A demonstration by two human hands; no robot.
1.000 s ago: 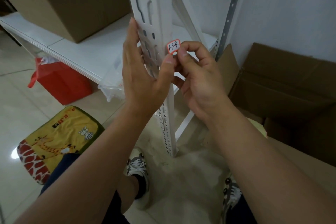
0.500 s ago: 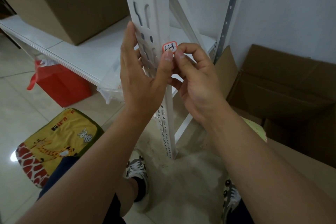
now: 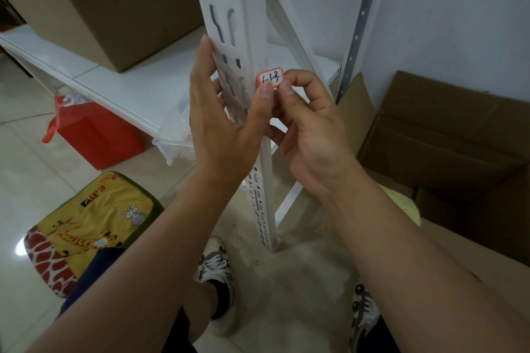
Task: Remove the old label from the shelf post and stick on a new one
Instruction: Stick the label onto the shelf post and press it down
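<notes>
Head view: left hand [image 3: 226,120] braces the post [image 3: 243,46], fingers straight and thumb at the label [image 3: 270,77], while the right hand [image 3: 312,123] pinches the label's lower edge, apparently seating it on the post corner.

The person has bare forearms, dark navy shorts [image 3: 94,272], black socks [image 3: 219,299], and grey-and-white laced sneakers [image 3: 216,269].

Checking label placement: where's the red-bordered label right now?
Head view, centre: the label sits on the right edge of the white shelf post, just above the left hand's thumb and the right hand's fingertips, which touch its lower edge.
</notes>
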